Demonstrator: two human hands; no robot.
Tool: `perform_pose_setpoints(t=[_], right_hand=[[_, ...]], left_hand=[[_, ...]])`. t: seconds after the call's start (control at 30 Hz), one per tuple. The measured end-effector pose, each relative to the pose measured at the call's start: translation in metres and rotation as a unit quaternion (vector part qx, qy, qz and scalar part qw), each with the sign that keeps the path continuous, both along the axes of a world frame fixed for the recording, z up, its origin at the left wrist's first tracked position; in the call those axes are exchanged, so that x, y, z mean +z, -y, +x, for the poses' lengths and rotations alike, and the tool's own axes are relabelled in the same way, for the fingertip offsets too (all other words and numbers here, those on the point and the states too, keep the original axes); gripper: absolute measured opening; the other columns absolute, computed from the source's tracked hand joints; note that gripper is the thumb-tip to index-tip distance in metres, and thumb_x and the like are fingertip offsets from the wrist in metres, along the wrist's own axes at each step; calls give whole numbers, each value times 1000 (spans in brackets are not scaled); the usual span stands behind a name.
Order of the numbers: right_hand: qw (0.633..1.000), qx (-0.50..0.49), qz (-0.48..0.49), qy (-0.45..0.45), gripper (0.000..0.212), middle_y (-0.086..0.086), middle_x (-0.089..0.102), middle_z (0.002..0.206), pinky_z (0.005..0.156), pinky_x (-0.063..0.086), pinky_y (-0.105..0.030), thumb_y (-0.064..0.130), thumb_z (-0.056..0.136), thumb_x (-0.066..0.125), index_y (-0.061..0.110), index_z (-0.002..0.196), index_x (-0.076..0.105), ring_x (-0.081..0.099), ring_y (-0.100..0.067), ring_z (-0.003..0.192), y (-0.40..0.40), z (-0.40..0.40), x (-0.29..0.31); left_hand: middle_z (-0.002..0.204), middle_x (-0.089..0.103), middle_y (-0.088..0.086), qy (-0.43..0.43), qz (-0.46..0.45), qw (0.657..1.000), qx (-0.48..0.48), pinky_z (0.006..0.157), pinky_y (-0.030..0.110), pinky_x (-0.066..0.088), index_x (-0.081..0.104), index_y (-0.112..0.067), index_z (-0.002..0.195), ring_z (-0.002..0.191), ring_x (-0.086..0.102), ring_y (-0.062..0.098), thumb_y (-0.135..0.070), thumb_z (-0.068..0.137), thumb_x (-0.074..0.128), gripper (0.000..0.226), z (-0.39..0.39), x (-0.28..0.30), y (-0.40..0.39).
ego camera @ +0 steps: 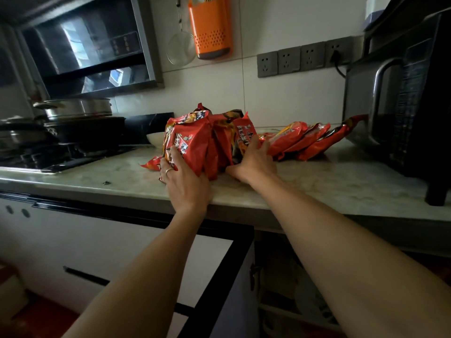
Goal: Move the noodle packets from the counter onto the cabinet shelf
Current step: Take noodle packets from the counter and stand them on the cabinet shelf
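Observation:
Several red noodle packets (210, 140) stand on edge in a bunch on the marble counter (317, 181). My left hand (185, 179) presses the bunch's left face, fingers spread over the front packet. My right hand (253, 162) presses the right side, thumb low on the counter, so the bunch is squeezed between both palms. More red packets (305, 140) lie fanned out to the right, leaning toward the black microwave. One packet corner (151, 164) pokes out flat at the left. Below the counter an open cabinet (292, 289) shows a dim shelf.
A gas hob with stacked pots (73, 123) sits at the left, a small white bowl (156, 139) behind the packets. The black microwave (402, 113) fills the right. The cabinet door (219, 276) hangs open beneath my arms. An orange holder (211, 28) and wall sockets (302, 58) hang above.

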State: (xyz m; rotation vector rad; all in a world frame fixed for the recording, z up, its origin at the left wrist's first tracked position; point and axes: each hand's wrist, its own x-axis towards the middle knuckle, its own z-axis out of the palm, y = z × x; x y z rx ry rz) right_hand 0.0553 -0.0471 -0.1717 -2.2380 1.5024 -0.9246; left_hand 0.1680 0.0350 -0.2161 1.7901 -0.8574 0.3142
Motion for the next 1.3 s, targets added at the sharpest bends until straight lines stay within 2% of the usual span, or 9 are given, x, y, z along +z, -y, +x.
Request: perform_pose_setpoints(t=[0.1, 0.23, 0.33, 0.5, 0.77, 0.93, 1.1, 1.2, 1.3], right_hand=[[1000, -8, 22, 0, 121, -19, 18, 157, 98, 45, -45, 54, 69, 79, 17, 155, 2, 41, -41, 133, 12, 13, 1], [999, -5, -35, 22, 73, -16, 55, 130, 79, 48, -36, 30, 82, 72, 8, 142, 36, 59, -35, 113, 11, 12, -8], [997, -10, -37, 66, 57, -13, 60, 121, 73, 44, -33, 20, 84, 68, 9, 135, 44, 62, -33, 108, -2, -6, -12], [993, -8, -12, 119, 35, -6, 63, 103, 68, 46, -30, 26, 85, 66, 14, 115, 53, 62, -27, 86, -42, -56, -26], [983, 14, -11, 180, 33, -2, 69, 104, 72, 49, -28, 30, 83, 69, 19, 113, 65, 63, -19, 85, -96, -125, -10], [978, 45, -15, 201, 39, 3, 69, 104, 71, 46, -22, 41, 82, 73, 23, 116, 66, 65, -16, 93, -141, -167, -10], [977, 62, -39, 201, 40, 6, 71, 104, 66, 44, -15, 40, 81, 75, 24, 116, 67, 64, -10, 91, -183, -222, -19], [973, 71, -32, 218, 40, 5, 69, 110, 67, 40, -9, 28, 85, 73, 22, 123, 65, 63, -12, 101, -209, -256, -33], [969, 68, -16, 238, 40, 3, 69, 113, 79, 46, -18, 27, 85, 73, 20, 123, 65, 64, -14, 105, -218, -273, -41]], left_hand=[[157, 13, 21, 6, -8, 1000, 3, 109, 58, 35, 7, -30, 151, 142, 23, 42, -23, 88, 60, 82, 4, -2, 2], [156, 17, 20, 8, -9, 1000, 7, 106, 59, 38, 10, -31, 150, 140, 27, 44, -32, 88, 60, 80, 7, -5, 3], [155, 20, 21, -1, -7, 1000, -1, 105, 59, 38, 13, -28, 149, 138, 29, 44, -35, 87, 60, 78, 8, -6, 2], [155, 18, 21, -31, 0, 999, -35, 105, 58, 39, 13, -27, 147, 138, 29, 45, -27, 90, 57, 72, -11, -1, -12], [125, 52, 14, -110, -89, 983, -115, 92, 52, 50, 27, -23, 142, 111, 54, 32, -21, 90, 56, 59, -47, 20, -67], [105, 55, 1, -99, -138, 971, -169, 69, 28, 47, 34, -22, 138, 91, 58, 19, -17, 93, 58, 51, -92, 19, -113], [97, 60, -8, -127, -153, 953, -227, 60, 7, 41, 45, -21, 125, 81, 57, 3, -23, 92, 62, 38, -130, 17, -148], [104, 61, -8, -153, -158, 934, -283, 73, 14, 47, 48, -21, 124, 95, 59, 6, -14, 90, 61, 37, -153, 6, -166], [113, 63, -4, -186, -151, 910, -338, 85, 25, 52, 50, -20, 127, 103, 61, 11, -9, 90, 61, 40, -169, 2, -175]])
